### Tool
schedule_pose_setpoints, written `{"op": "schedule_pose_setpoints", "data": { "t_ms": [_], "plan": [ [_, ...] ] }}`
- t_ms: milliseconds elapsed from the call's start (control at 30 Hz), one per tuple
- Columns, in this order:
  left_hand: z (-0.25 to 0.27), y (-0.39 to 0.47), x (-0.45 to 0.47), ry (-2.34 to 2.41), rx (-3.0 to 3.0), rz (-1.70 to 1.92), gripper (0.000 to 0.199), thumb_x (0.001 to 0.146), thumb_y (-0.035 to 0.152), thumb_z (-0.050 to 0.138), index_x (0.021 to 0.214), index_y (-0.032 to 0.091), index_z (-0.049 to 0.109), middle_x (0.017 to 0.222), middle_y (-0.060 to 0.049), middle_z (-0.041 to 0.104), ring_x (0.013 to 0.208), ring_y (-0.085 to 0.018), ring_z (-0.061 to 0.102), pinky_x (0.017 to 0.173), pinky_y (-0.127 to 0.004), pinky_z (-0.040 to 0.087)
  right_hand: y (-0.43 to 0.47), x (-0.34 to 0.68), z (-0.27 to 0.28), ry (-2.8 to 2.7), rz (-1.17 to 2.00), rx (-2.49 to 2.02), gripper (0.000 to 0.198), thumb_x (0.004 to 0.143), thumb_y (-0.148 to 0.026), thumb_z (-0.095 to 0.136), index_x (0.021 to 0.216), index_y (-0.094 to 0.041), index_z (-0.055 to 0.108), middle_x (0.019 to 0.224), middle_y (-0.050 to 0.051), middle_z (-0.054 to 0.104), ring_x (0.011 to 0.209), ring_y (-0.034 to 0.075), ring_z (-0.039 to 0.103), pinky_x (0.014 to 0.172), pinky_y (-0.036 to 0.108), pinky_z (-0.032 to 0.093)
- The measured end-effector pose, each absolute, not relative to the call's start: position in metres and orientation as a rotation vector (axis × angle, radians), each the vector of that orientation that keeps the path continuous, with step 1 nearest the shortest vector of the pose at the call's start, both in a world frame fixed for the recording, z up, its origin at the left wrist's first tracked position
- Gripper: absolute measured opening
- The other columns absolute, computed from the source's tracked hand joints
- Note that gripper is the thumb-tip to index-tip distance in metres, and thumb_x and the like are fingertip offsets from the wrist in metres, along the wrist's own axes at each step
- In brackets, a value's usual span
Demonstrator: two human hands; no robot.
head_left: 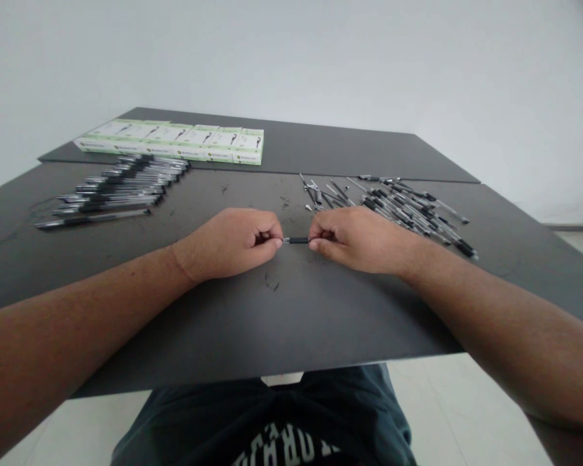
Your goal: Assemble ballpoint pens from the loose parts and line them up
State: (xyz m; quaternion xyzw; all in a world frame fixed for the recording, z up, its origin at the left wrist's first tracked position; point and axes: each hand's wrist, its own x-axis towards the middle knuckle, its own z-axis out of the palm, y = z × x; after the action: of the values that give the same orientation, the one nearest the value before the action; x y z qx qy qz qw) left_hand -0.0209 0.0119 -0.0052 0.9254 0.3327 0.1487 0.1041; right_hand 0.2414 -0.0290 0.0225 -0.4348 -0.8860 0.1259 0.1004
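Between my two hands, low over the middle of the table, is a pen (298, 240) with a black grip section, lying level from side to side. My left hand (236, 243) pinches its left end, where a short clear or metallic tip shows. Thumb and forefinger of my right hand (352, 238) close on the other end; the rest of the barrel is hidden by that hand. Just behind my right hand lies a loose pile of black and clear pens (412, 210). Small silvery parts and thin rods (317, 193) are scattered beside it.
Toward the back left, a row of white and green boxes (175, 139) with pen pictures stands on the dark grey table (291, 317). In front of them, several pens (121, 184) are laid side by side. Small dark marks or strands dot the tabletop. A white wall rises behind.
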Motion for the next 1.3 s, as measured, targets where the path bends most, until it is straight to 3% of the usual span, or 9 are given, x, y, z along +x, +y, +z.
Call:
{"op": "schedule_pose_setpoints", "data": {
  "t_ms": [100,267,433,600,767,933,1100,1300],
  "plan": [
    [-0.0052,0.0122,-0.0214,0.978,2.736,0.430,0.023,0.093,0.036,0.053,0.092,0.022,0.071,0.081,-0.001,0.073,0.076,-0.018,0.067,0.072,-0.028,0.043,-0.0285,0.2410,0.0230,-2.681,0.345,-1.243,0.026,0.104,-0.030,0.051,0.099,-0.017,0.073,0.090,0.006,0.074,0.081,0.019,0.064,0.073,0.029,0.039],
    [-0.0051,0.0122,-0.0215,0.985,2.746,0.418,0.022,0.093,0.036,0.053,0.092,0.022,0.071,0.080,0.000,0.074,0.076,-0.018,0.067,0.071,-0.028,0.042,-0.0293,0.2411,0.0233,-2.587,0.388,-1.295,0.014,0.094,-0.030,0.068,0.102,-0.019,0.071,0.085,0.002,0.072,0.074,0.016,0.061,0.067,0.027,0.037],
    [-0.0071,0.0135,-0.0229,0.953,2.737,0.448,0.020,0.093,0.035,0.054,0.091,0.023,0.070,0.079,0.000,0.073,0.074,-0.017,0.067,0.068,-0.028,0.041,-0.0299,0.2401,0.0237,-2.661,0.353,-1.264,0.016,0.100,-0.027,0.059,0.098,-0.018,0.072,0.088,0.004,0.074,0.078,0.017,0.062,0.071,0.028,0.038],
    [-0.0083,0.0138,-0.0234,0.948,2.739,0.453,0.019,0.092,0.034,0.055,0.090,0.023,0.070,0.078,0.001,0.073,0.072,-0.017,0.066,0.067,-0.028,0.041,-0.0299,0.2393,0.0234,-2.590,0.396,-1.281,0.012,0.095,-0.027,0.065,0.102,-0.018,0.071,0.087,0.002,0.074,0.075,0.016,0.062,0.069,0.027,0.039],
    [-0.0080,0.0126,-0.0230,0.952,2.731,0.449,0.019,0.093,0.034,0.055,0.090,0.023,0.070,0.080,0.000,0.074,0.074,-0.017,0.067,0.068,-0.028,0.042,-0.0306,0.2389,0.0247,-2.669,0.376,-1.251,0.022,0.102,-0.026,0.054,0.099,-0.016,0.073,0.090,0.006,0.074,0.080,0.018,0.063,0.073,0.029,0.040],
    [-0.0073,0.0126,-0.0220,0.958,2.732,0.445,0.019,0.092,0.034,0.055,0.090,0.023,0.070,0.080,0.000,0.074,0.074,-0.017,0.067,0.068,-0.028,0.042,-0.0308,0.2392,0.0242,-2.580,0.410,-1.296,0.011,0.094,-0.027,0.068,0.099,-0.018,0.071,0.085,0.003,0.073,0.074,0.016,0.061,0.069,0.027,0.038],
    [-0.0078,0.0131,-0.0225,0.943,2.739,0.456,0.020,0.092,0.034,0.054,0.089,0.023,0.070,0.078,0.000,0.073,0.073,-0.017,0.066,0.068,-0.029,0.041,-0.0294,0.2390,0.0233,-2.674,0.384,-1.248,0.023,0.104,-0.028,0.052,0.099,-0.017,0.072,0.091,0.006,0.074,0.082,0.018,0.063,0.074,0.029,0.040],
    [-0.0084,0.0131,-0.0245,0.939,2.729,0.462,0.019,0.092,0.033,0.055,0.090,0.023,0.070,0.079,0.001,0.073,0.073,-0.017,0.067,0.068,-0.028,0.042,-0.0292,0.2396,0.0232,-2.596,0.400,-1.302,0.011,0.096,-0.027,0.066,0.100,-0.018,0.070,0.087,0.003,0.073,0.076,0.016,0.062,0.070,0.028,0.038]
  ]
}}
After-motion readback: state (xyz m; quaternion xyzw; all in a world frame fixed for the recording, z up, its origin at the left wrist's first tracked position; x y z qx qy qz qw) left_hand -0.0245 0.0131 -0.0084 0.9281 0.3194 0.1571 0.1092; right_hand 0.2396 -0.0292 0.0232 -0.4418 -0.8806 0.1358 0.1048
